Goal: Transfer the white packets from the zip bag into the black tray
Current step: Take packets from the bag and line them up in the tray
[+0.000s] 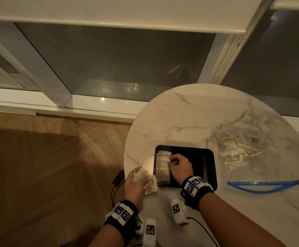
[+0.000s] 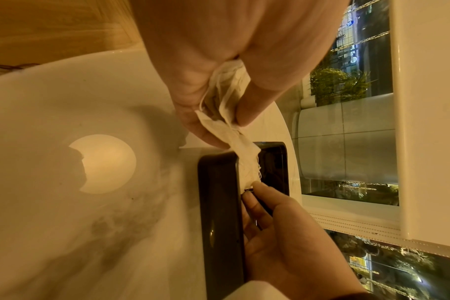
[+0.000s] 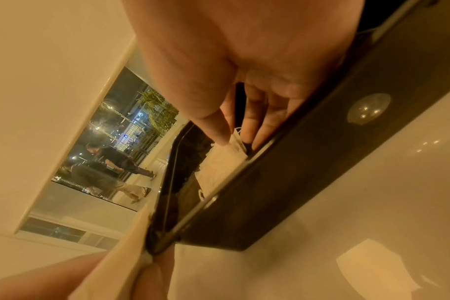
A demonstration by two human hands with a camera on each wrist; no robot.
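My right hand [image 1: 179, 165] is down inside the black tray [image 1: 210, 163], thumb and fingers pinched on a white packet [image 3: 225, 160] that I am setting against the tray's left wall, where a row of packets [image 1: 163, 165] already lies end to end. My left hand [image 1: 136, 182] waits at the tray's near left corner, off the edge of the marble table [image 1: 189, 113], with its fingers curled round a small bunch of packets [image 1: 146, 179] that droops toward the rim. The zip bag [image 1: 248, 157] lies flat and open to the right of the tray, its blue zip strip [image 1: 264, 186] nearest me; a few pale shapes show through the plastic, but I cannot tell how many packets are left inside. I judge the step in hand to be laying this one packet flat and in line with the others. To do it well I would lower it until it rests on the tray floor before loosening the pinch, because these packets are light and limp and have loose threads that could catch on a fingertip and drag the packet back out. I would lift the right hand straight up so it does not disturb the neighbours in the row. Then I would take the next packet from the left hand's bunch one at a time, keeping that hand over the table and not beyond its edge, so a slipped packet lands on marble and not on the wooden floor [image 1: 47, 157].
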